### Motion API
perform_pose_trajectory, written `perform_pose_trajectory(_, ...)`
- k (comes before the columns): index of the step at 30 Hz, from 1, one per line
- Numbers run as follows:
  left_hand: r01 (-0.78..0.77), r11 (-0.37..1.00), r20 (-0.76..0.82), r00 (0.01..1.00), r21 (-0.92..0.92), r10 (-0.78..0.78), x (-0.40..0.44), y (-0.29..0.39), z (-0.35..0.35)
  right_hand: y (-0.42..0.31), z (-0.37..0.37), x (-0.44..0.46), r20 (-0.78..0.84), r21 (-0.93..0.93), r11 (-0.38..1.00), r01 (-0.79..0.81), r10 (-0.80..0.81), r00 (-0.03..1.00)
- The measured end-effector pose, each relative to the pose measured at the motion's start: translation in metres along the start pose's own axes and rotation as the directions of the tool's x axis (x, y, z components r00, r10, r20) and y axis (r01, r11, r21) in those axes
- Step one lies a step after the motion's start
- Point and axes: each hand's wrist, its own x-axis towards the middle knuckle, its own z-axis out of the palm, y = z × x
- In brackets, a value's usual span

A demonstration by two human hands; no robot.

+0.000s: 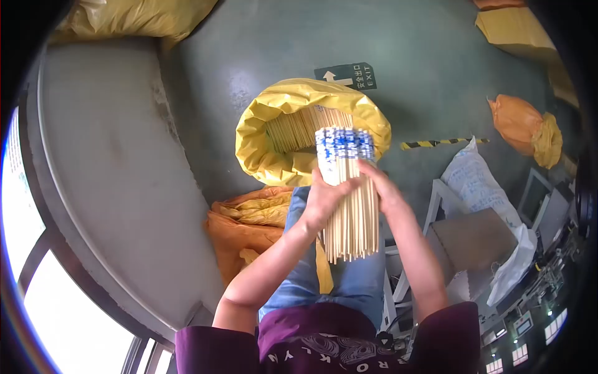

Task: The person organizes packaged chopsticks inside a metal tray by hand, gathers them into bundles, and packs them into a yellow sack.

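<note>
A thick bundle of thin wooden sticks [352, 209] with blue-and-white patterned ends is held between my two hands, over my lap. My left hand [327, 198] wraps round its left side, and my right hand [381, 187] grips its right side. The patterned ends point away from me, over the near rim of an open yellow sack [252, 140] with a rolled-down edge. More sticks [299, 129] lie inside the sack; the bundle hides part of its opening.
Orange and yellow sacks [240, 227] lie left of my legs. A low grey wall [118, 143] runs along the left. At the right are a brown box [473, 240], a white woven sack [476, 181] and an orange bag [517, 121]. An exit sign [346, 76] marks the floor.
</note>
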Motion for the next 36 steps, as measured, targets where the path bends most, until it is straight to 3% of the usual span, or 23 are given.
perform_pose_trajectory(3,0.356,0.889,-0.011,0.927,-0.287,-0.375,0.058,0.005,-0.051,0.008,0.007,0.101,-0.064,-0.078,0.948,-0.31,0.306,0.95)
perform_pose_trajectory(7,0.697,0.67,0.159,0.714,-0.257,-0.682,0.177,-0.029,-0.115,0.007,-0.018,0.231,-0.156,-0.151,0.878,-0.453,0.432,0.888)
perform_pose_trajectory(10,0.593,0.74,0.173,0.803,-0.316,-0.57,0.25,-0.065,-0.139,0.005,-0.026,0.291,-0.272,-0.145,0.931,-0.336,0.289,0.918)
perform_pose_trajectory(11,0.433,0.854,0.13,0.901,-0.288,-0.413,0.27,-0.082,-0.146,0.016,-0.044,0.317,-0.309,-0.132,0.962,-0.241,0.191,0.932)
perform_pose_trajectory(12,0.282,0.925,0.094,0.959,-0.256,-0.266,0.287,-0.105,-0.149,0.049,-0.108,0.366,-0.204,-0.112,0.99,-0.082,0.058,0.977)
perform_pose_trajectory(13,0.268,0.915,0.05,0.963,-0.301,-0.265,0.309,-0.124,-0.15,0.049,-0.123,0.387,-0.133,-0.126,0.99,0.056,-0.073,0.988)
perform_pose_trajectory(14,0.083,0.975,-0.067,0.993,-0.207,-0.099,0.324,-0.151,-0.152,0.049,-0.125,0.395,-0.055,-0.136,0.971,0.196,-0.205,0.977)
perform_pose_trajectory(15,-0.119,0.968,-0.112,0.983,0.22,0.146,0.354,-0.175,-0.159,0.042,-0.1,0.384,-0.185,-0.591,0.778,0.214,-0.389,0.903)
perform_pose_trajectory(16,-0.286,0.743,-0.035,0.923,0.604,0.384,0.373,-0.2,-0.162,0.042,-0.076,0.379,-0.183,-0.91,0.406,0.089,-0.584,0.791)
perform_pose_trajectory(17,-0.008,0.768,-0.314,0.91,0.64,0.271,0.363,-0.18,-0.147,0.058,-0.087,0.398,-0.279,-0.894,0.44,0.085,-0.694,0.663)
perform_pose_trajectory(18,0.081,0.78,-0.331,0.929,0.62,0.167,0.356,-0.165,-0.136,0.06,-0.109,0.412,-0.161,-0.981,0.19,-0.033,-0.718,0.677)
perform_pose_trajectory(20,0.083,0.779,-0.216,0.974,0.621,0.068,0.357,-0.167,-0.138,0.065,-0.116,0.403,-0.238,-0.957,0.281,-0.068,-0.634,0.736)
perform_pose_trajectory(21,0.152,0.732,-0.301,0.95,0.664,0.076,0.351,-0.163,-0.135,0.058,-0.11,0.395,-0.272,-0.935,0.348,-0.073,-0.568,0.777)
perform_pose_trajectory(24,0.354,0.585,-0.533,0.831,0.73,0.161,0.315,-0.13,-0.116,0.046,-0.069,0.363,-0.37,-0.873,0.484,-0.059,-0.579,0.727)
perform_pose_trajectory(26,-0.058,0.696,-0.267,0.898,0.716,0.349,0.246,-0.092,-0.108,0.032,-0.043,0.314,-0.334,-0.772,0.635,-0.015,-0.386,0.86)
perform_pose_trajectory(27,-0.181,0.52,-0.139,0.844,0.835,0.518,0.209,-0.073,-0.108,0.022,-0.028,0.274,-0.241,-0.687,0.727,0.008,-0.239,0.941)
perform_pose_trajectory(28,-0.25,0.264,-0.036,0.659,0.932,0.751,0.174,-0.055,-0.107,0.016,-0.013,0.229,-0.054,-0.735,0.639,0.229,-0.392,0.919)
perform_pose_trajectory(29,-0.177,0.16,-0.037,0.55,0.971,0.835,0.147,-0.048,-0.117,0.009,-0.003,0.189,0.139,-0.735,0.518,0.438,-0.517,0.845)
perform_pose_trajectory(30,-0.121,0.076,-0.018,0.425,0.99,0.905,0.13,-0.046,-0.137,-0.004,-0.004,0.16,0.248,-0.877,0.095,0.47,-0.75,0.614)
perform_pose_trajectory(31,0.122,0.029,-0.076,0.401,0.992,0.913,0.116,-0.044,-0.156,-0.018,-0.008,0.138,0.427,-0.89,-0.324,0.321,-0.839,0.337)
perform_pose_trajectory(33,0.354,0.249,-0.381,0.372,0.901,0.846,0.11,-0.055,-0.195,-0.045,-0.011,0.114,0.279,-0.934,-0.332,-0.13,-0.909,0.31)
perform_pose_trajectory(35,0.178,0.673,-0.648,0.523,0.718,0.553,0.115,-0.062,-0.224,-0.047,-0.061,0.133,-0.058,-0.953,-0.115,-0.279,-0.838,0.542)
perform_pose_trajectory(36,0.095,0.802,-0.663,0.625,0.589,0.413,0.119,-0.052,-0.222,-0.05,-0.079,0.145,-0.104,-0.974,-0.039,-0.223,-0.798,0.593)
